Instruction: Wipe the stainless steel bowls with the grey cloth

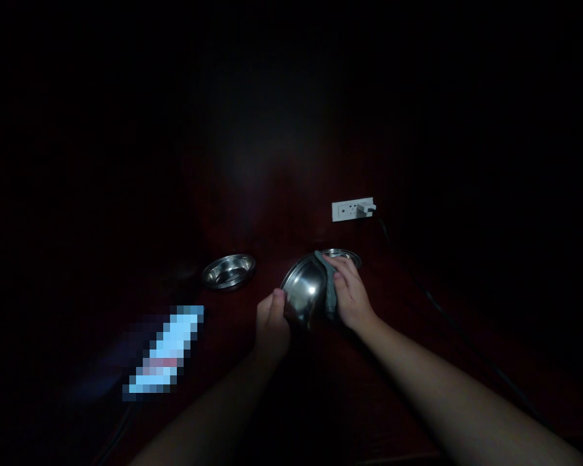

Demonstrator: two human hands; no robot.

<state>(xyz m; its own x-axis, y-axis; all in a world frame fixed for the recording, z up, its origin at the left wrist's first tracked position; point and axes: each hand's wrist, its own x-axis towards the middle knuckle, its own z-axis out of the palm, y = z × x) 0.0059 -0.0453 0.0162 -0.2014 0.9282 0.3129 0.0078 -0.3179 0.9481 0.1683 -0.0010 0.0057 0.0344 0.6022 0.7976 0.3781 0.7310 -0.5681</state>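
Our left hand (272,322) grips a tilted metal bowl (304,292); our right hand (352,296) holds a grey cloth (330,291) against it.

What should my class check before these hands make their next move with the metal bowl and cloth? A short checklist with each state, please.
1. Left hand holding the metal bowl at its edge: ok.
2. Right hand holding the cloth against the bowl: ok.
3. Left-side dish apart from both hands: ok.
4. Black cord apart from the right forearm: ok.
5. Bowl's far side clean: cannot tell, hidden.
6. Surroundings well lit: not ok, mostly black.
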